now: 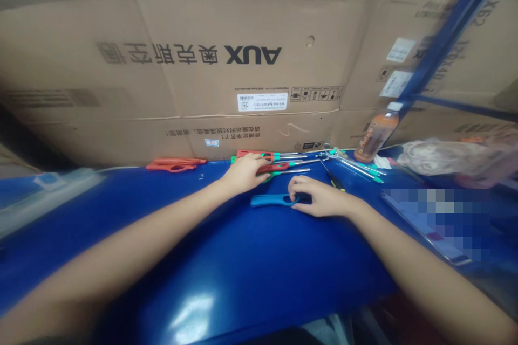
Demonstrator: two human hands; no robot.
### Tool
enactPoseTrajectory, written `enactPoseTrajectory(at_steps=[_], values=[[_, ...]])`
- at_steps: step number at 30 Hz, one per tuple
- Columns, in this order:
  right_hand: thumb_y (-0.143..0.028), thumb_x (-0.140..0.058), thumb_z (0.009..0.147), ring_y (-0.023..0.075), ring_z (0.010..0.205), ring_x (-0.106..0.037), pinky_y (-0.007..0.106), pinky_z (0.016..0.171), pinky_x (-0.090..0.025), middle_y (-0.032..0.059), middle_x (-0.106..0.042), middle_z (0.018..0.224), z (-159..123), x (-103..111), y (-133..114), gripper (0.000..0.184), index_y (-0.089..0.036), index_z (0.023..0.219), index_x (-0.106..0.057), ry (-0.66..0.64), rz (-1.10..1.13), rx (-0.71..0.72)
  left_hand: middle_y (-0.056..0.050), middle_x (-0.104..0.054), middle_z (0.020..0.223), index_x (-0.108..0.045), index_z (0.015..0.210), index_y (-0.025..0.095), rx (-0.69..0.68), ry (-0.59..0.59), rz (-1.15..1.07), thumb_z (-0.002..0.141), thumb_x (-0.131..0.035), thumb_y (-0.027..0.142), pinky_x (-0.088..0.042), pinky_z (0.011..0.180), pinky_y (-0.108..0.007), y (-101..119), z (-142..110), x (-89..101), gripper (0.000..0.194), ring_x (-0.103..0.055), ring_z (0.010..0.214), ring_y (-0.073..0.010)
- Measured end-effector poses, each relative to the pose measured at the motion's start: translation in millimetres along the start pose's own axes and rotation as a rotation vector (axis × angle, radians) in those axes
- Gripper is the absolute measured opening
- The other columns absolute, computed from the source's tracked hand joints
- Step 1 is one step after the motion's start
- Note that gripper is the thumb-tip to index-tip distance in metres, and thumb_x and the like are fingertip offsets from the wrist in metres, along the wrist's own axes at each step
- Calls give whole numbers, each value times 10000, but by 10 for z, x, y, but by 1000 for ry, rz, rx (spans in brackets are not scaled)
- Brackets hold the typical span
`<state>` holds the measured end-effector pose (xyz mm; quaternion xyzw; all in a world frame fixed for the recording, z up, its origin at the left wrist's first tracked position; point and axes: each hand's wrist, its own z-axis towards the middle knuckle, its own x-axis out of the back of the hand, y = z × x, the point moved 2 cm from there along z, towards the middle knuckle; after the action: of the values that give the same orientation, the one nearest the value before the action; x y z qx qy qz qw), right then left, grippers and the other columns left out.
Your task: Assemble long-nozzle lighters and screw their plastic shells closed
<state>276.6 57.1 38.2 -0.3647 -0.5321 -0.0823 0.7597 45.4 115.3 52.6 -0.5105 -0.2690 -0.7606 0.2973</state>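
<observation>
A blue lighter handle, with a finger loop at one end, lies low over the blue table. The fingers and thumb of my right hand are closed on its loop end. Further back, my left hand reaches over a row of long-necked lighters, its fingers curled about a red lighter. Beside it, a green lighter shows its thin metal neck. My left palm hides part of the row. Left of that hand, orange-red handles without necks are stacked together.
Metal lighter necks with green ends lie at the back right, near a yellow-and-black screwdriver. An orange drink bottle leans there, before a plastic bag. A large cardboard sheet walls off the back of the blue table.
</observation>
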Motion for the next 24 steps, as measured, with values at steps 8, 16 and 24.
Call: enactPoseTrajectory(at_steps=[8, 16, 24], values=[[-410, -705, 883, 187, 914, -562, 345, 873, -474, 43, -584, 996, 10, 34, -5, 240, -193, 860, -606, -3, -15, -38, -136, -728, 969, -731, 986, 133, -30, -31, 78, 946, -489, 133, -564, 819, -366, -68, 61, -100, 245, -698, 914, -255], [-395, -704, 887, 185, 893, -566, 328, 831, -476, 43, -587, 984, 22, 29, 13, 223, -198, 872, -600, 10, -41, -14, -111, -724, 1063, -734, 1066, 177, -56, 82, 59, 951, -505, 157, -561, 918, -401, -281, -245, 26, 257, -674, 1005, -248], [-386, -706, 884, 186, 859, -543, 319, 775, -454, 38, -590, 954, 25, 32, 27, 247, -200, 881, -543, 24, -68, -5, -108, -697, 1186, -701, 1205, 208, -94, 132, -21, 915, -661, 368, -552, 955, -439, -338, -497, -34, 333, -655, 1085, -271]])
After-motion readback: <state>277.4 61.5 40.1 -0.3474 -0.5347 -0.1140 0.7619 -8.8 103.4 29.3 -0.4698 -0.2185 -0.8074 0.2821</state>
